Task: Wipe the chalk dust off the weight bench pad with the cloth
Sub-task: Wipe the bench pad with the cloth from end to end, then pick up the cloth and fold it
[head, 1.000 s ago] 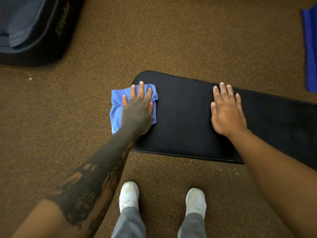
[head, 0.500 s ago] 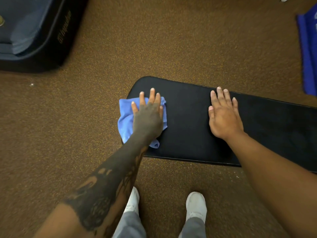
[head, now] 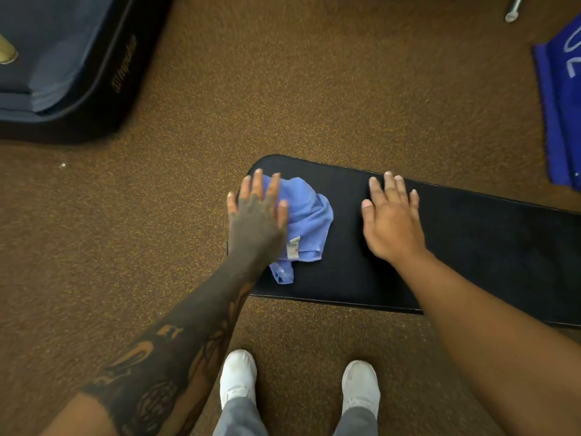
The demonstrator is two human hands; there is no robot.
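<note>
The black weight bench pad (head: 471,240) runs from the middle of the view to the right edge, over brown speckled floor. A crumpled light blue cloth (head: 306,215) with a small white tag lies on the pad's left end. My left hand (head: 256,218) presses flat on the cloth's left part, fingers spread, at the pad's left edge. To the right of the cloth, my right hand (head: 391,221) rests flat and empty on the pad, not touching the cloth. I see no chalk dust on the dark surface.
A dark open case (head: 63,67) sits on the floor at the top left. A blue mat (head: 562,114) lies at the right edge, with a metal rod end (head: 512,9) above it. My white shoes (head: 237,377) stand just in front of the pad.
The cloth, which hung off the pad's left end under my left hand, now sits bunched on the pad to the right of that hand. My right hand stayed put.
</note>
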